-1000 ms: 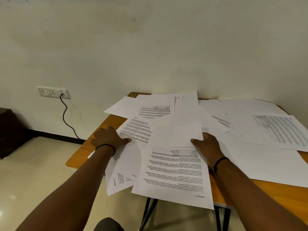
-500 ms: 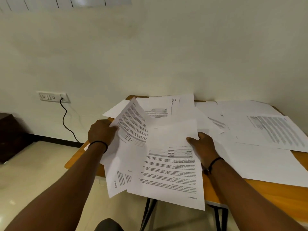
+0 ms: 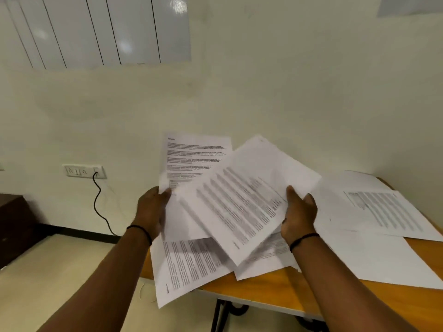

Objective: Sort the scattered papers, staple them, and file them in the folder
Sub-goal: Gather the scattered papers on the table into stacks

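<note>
- Left hand (image 3: pixel 151 212) pinches the upright sheet (image 3: pixel 191 159) at its lower left edge, thumb in front.
- Right hand (image 3: pixel 298 216) grips the tilted sheet (image 3: pixel 244 195) at its right edge.
- Both sheets are held above the table (image 3: pixel 275 286).
- More papers (image 3: pixel 383 212) lie on the table.

A plain cream room seen around a wooden table
The table (image 3: pixel 275 287) has an orange-brown top and dark metal legs under its near edge. Behind the table stands a cream wall (image 3: pixel 287 80). High on that wall, up and left of the table, hangs a glossy white board (image 3: pixel 107 27) with thin dark vertical lines. Left of the table a socket plate (image 3: pixel 84 171) holds a black cable (image 3: pixel 100 207) hanging to the pale floor (image 3: pixel 60 271). Further left sits a dark cabinet (image 3: pixel 16 226)
</note>
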